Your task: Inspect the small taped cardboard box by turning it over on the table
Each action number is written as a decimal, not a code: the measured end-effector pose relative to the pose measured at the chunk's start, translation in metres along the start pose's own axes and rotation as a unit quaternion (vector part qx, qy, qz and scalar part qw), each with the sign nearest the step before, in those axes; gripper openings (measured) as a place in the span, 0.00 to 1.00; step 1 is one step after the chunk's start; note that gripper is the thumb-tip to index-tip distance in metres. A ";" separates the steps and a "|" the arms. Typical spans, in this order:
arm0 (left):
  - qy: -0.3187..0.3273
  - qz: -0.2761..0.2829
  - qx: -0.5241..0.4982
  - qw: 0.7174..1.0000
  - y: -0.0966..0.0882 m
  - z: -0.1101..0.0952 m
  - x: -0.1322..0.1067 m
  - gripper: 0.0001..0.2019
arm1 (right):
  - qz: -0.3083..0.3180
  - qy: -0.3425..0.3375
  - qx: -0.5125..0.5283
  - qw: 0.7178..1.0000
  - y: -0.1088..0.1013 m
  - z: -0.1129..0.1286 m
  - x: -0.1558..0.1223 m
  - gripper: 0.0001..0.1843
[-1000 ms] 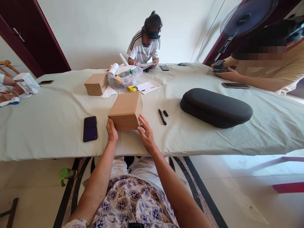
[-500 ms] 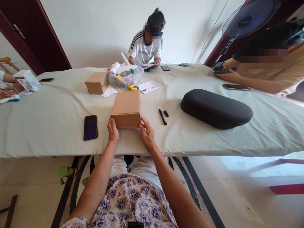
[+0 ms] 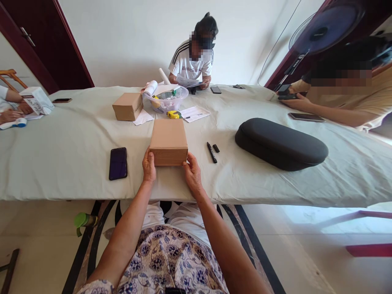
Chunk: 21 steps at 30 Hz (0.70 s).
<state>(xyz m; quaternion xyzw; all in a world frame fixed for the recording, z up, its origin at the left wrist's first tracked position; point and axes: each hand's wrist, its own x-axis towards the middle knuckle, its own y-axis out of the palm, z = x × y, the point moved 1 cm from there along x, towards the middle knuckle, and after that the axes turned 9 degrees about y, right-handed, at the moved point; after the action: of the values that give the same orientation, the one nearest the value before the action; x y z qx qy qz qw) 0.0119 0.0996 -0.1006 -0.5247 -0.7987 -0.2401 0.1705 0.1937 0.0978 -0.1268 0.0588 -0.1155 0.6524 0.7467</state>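
Note:
A brown cardboard box (image 3: pixel 169 136) is in front of me near the table's front edge, its lid shut and its near side facing me. My left hand (image 3: pixel 149 166) grips its near left corner, thumb on the front face. At the near right corner, my right hand (image 3: pixel 192 171) holds the box with the thumb on the front and the fingers along the side. To the right lie an uncapped black marker (image 3: pixel 211 152) and its cap (image 3: pixel 216 148). Left of my hands a dark phone (image 3: pixel 118 163) lies flat.
Behind the box are a yellow tape measure (image 3: pixel 174 114), a paper sheet (image 3: pixel 196 113), a filled plastic basin (image 3: pixel 166 105) and a second cardboard box (image 3: pixel 127 107). A large black case (image 3: pixel 281 143) lies at the right. Other people sit around the cloth-covered table (image 3: pixel 76 163).
The box has turned slightly and shifted a little to the right, both hands staying on it. The whole view has tilted slightly.

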 end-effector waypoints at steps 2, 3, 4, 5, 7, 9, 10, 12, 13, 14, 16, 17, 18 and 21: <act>-0.012 0.012 0.000 1.000 0.000 0.001 0.000 0.30 | -0.007 0.007 0.008 1.000 -0.001 -0.002 0.001 0.25; -0.015 0.018 -0.001 1.000 0.001 0.001 0.000 0.30 | -0.012 0.011 0.012 1.000 -0.002 -0.004 0.002 0.25; -0.016 0.023 -0.002 1.000 0.001 0.002 0.000 0.30 | -0.015 0.015 0.016 1.000 -0.003 -0.006 0.003 0.25; -0.016 0.026 -0.003 1.000 0.001 0.004 0.000 0.30 | -0.018 0.017 0.019 1.000 -0.004 -0.007 0.004 0.26; -0.015 0.029 -0.004 0.999 0.002 0.006 0.000 0.31 | -0.016 0.018 0.023 0.999 -0.005 -0.010 0.005 0.26; -0.015 0.028 -0.005 0.999 0.002 0.007 0.000 0.31 | -0.014 0.017 0.027 0.999 -0.006 -0.010 0.005 0.26; -0.015 0.029 -0.005 0.999 0.002 0.008 0.000 0.31 | -0.016 0.017 0.030 0.999 -0.006 -0.009 0.005 0.25; -0.012 0.031 -0.006 0.999 0.002 0.008 0.000 0.31 | -0.023 0.016 0.034 0.999 -0.006 -0.006 0.004 0.24; -0.011 0.032 -0.007 0.999 0.002 0.007 0.000 0.31 | -0.027 0.015 0.034 0.999 -0.006 -0.004 0.003 0.24; -0.009 0.033 -0.007 0.999 0.002 0.007 0.000 0.31 | -0.030 0.013 0.033 0.999 -0.006 -0.003 0.002 0.23; -0.006 0.035 -0.009 0.999 0.002 0.006 -0.001 0.30 | -0.032 0.013 0.028 0.999 -0.006 0.000 0.002 0.24; -0.005 0.037 -0.010 0.999 0.002 0.005 -0.001 0.29 | -0.034 0.015 0.027 0.999 -0.005 0.000 0.002 0.24; -0.005 0.040 -0.012 0.999 0.002 0.005 -0.002 0.29 | -0.038 0.018 0.028 0.999 -0.005 0.000 0.002 0.25; -0.013 0.052 -0.026 0.998 0.004 0.005 -0.003 0.30 | -0.054 0.031 0.039 0.997 -0.003 0.000 0.002 0.26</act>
<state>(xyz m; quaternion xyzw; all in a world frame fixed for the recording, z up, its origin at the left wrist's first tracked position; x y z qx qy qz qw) 0.0165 0.1017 -0.1054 -0.5729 -0.7661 -0.2447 0.1582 0.1973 0.0993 -0.1255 0.0737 -0.0640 0.6164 0.7814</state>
